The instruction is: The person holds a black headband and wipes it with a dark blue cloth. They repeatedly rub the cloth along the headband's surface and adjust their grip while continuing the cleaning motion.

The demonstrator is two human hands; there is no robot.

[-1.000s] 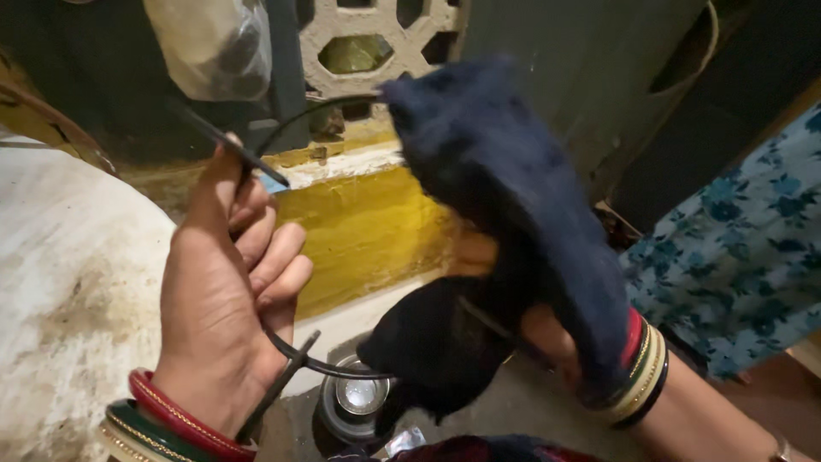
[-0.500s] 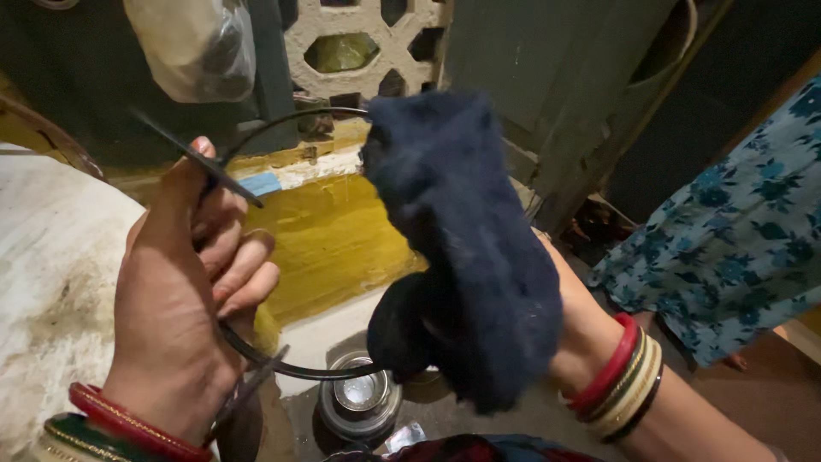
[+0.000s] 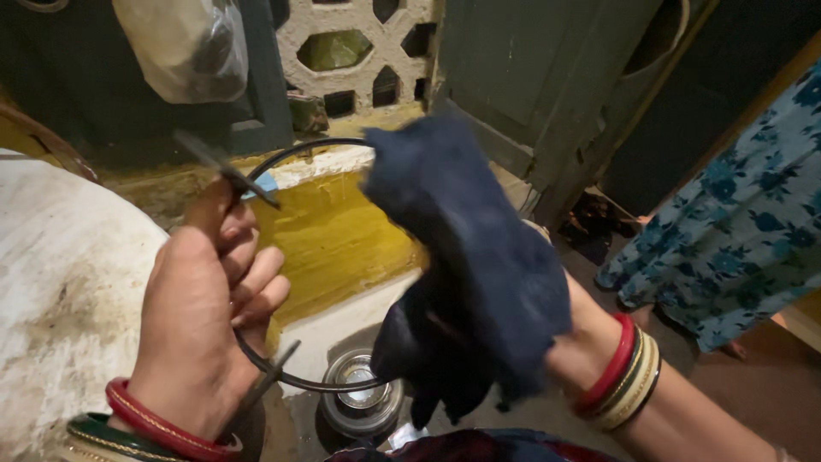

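A yellow painted ledge (image 3: pixel 342 239) runs below a lattice block wall. The left hand (image 3: pixel 201 316) grips a thin black metal ring (image 3: pixel 291 154); the right hand (image 3: pixel 547 342), closed inside a dark blue cloth (image 3: pixel 470 248), wipes it. Best pinch the ring firmly through the cloth.

Wire ring (image 3: pixel 282 376) left, cloth (image 3: pixel 479 265) right — steel pot (image 3: pixel 359 398) below.

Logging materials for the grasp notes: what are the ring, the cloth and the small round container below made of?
Ring: thin, dark, rigid, with flat prongs; probably metal, dull finish. Cloth: dark navy, fuzzy, limp; likely wool or fleece, draped over the right hand. Container: shiny, reflective; looks like steel. The left hand grips the ring.
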